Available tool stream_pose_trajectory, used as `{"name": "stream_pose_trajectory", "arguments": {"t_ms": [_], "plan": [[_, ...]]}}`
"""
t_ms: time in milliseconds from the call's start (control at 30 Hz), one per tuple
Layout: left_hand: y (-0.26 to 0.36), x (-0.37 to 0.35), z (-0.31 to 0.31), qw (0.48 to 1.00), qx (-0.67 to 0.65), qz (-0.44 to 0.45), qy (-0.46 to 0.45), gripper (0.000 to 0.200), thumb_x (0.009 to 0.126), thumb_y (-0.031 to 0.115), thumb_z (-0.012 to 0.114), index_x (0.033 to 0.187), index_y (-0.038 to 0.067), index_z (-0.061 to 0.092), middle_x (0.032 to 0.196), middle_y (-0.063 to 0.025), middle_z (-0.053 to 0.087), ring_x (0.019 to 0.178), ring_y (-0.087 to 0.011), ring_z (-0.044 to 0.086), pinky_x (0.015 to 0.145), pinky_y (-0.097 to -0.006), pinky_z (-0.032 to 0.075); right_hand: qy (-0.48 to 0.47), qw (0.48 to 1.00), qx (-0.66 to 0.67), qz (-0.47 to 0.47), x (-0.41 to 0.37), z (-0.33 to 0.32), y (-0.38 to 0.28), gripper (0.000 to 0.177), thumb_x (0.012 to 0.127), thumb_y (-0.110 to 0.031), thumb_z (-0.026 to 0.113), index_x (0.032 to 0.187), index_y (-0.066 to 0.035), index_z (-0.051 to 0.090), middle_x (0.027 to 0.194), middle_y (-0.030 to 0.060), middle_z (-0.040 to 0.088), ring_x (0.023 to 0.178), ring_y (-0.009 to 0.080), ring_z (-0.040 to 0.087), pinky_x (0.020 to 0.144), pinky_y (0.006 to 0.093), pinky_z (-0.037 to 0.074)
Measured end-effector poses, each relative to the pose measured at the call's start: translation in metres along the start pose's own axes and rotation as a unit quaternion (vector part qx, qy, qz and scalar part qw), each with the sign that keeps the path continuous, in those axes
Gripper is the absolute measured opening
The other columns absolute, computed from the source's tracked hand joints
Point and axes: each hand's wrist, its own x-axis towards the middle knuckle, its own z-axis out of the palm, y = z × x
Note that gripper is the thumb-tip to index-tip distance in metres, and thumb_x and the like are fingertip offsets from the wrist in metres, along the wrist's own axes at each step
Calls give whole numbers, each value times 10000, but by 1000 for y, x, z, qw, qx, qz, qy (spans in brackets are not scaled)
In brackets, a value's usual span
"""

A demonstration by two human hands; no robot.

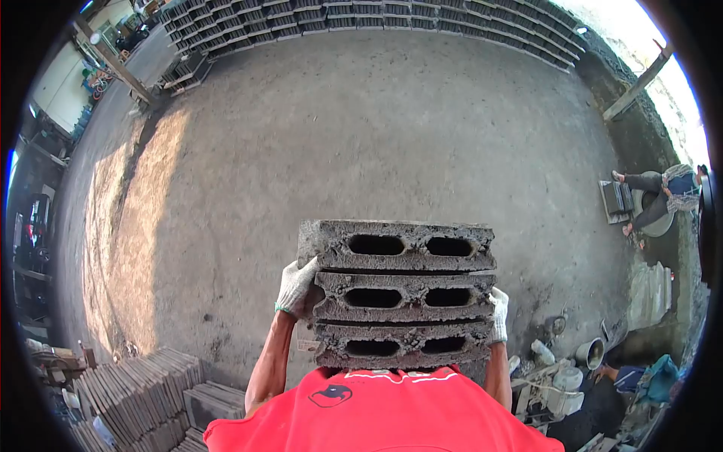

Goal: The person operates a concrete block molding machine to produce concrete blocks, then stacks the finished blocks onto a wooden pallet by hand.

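Three grey hollow concrete blocks are held together in front of the red shirt, one beyond another, each showing two dark oval openings. My left hand, in a white knitted glove, presses against their left side. On the right side, my right hand, gloved the same way, grips the blocks; its fingers are partly hidden by them. The blocks' near edge meets the chest of the shirt.
Long rows of stacked blocks line the far side. A person sits at the right edge beside a small stack. Stacked slabs stand at lower left; buckets and clutter lie at lower right. A post leans at upper right.
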Motion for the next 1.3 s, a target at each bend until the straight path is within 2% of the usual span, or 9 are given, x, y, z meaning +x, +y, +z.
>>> {"name": "stream_pose_trajectory", "arguments": {"t_ms": [133, 300, 500, 600, 733, 800, 1067, 1167, 1300], "plan": [[77, 120, 51, 1000, 4, 23, -9, 297, 880, 305, 692, 971, 24, 671, 761, 12, 629, 528, -50, 497, 444, -238, 384, 1, 999, -17, -34, 124, 39, -63, 346, 836, -272, 653, 652, 12, 577, 576, -29, 492, 566, 58, 405, 494, 304, 341], [188, 265, 112, 997, 9, 44, -56, 317, 887, 292, 683, 1014, 2, 673, 860, -11, 653, 683, -78, 568, 587, -258, 463, 15, 998, 12, -60, 289, 91, -119, 389, 845, -301, 639, 634, 2, 520, 585, -32, 462, 576, 66, 388, 502, 316, 341], [343, 418, 215, 992, 92, -1, -81, 381, 865, 327, 707, 1034, -12, 666, 860, -32, 668, 695, -101, 597, 615, -272, 494, 24, 997, 59, -37, 462, 110, -155, 245, 844, -275, 662, 775, -41, 671, 639, -48, 535, 588, 49, 433, 509, 261, 336], [392, 507, 276, 988, 103, 18, -116, 379, 865, 319, 704, 1034, -18, 662, 857, -37, 670, 689, -105, 599, 616, -278, 501, 32, 995, 99, 4, 529, 142, -257, 235, 853, -268, 657, 813, -38, 678, 674, -69, 544, 599, 42, 429, 520, 246, 344], [461, 634, 356, 988, 110, 21, -111, 398, 862, 326, 700, 1037, -28, 654, 853, -44, 671, 680, -111, 603, 603, -293, 507, 33, 997, 55, -35, 679, 157, -304, 267, 866, -286, 644, 881, -25, 698, 727, -49, 596, 622, 44, 473, 556, 238, 391], [506, 686, 398, 990, 79, 13, -119, 386, 865, 324, 698, 1032, -21, 655, 851, -35, 666, 677, -100, 595, 601, -273, 497, 19, 995, 91, -43, 755, 163, -370, 266, 841, -287, 655, 867, -25, 695, 728, -44, 598, 623, 58, 476, 552, 241, 391], [634, 909, 510, 996, 61, 20, -69, 354, 879, 290, 686, 1071, -6, 661, 920, -26, 672, 756, -90, 593, 660, -256, 489, 3, 997, 79, -12, 1052, 225, -478, 262, 841, -273, 662, 739, -33, 635, 649, -54, 531, 603, 53, 439, 525, 252, 361], [699, 1014, 565, 993, -21, 53, -99, 369, 883, 272, 691, 1084, -35, 655, 957, -54, 682, 799, -109, 619, 689, -276, 509, 21, 986, -1, -165, 1191, 258, -524, 251, 854, -228, 630, 689, -45, 586, 633, -73, 479, 594, 50, 399, 516, 263, 329], [790, 1119, 623, 996, 31, 1, -80, 339, 879, 272, 698, 1052, -17, 663, 914, -40, 684, 760, -109, 616, 670, -281, 510, 14, 997, 55, -54, 1310, 282, -579, 274, 841, -212, 625, 636, -73, 509, 621, -85, 422, 598, 46, 346, 508, 264, 283]]}}
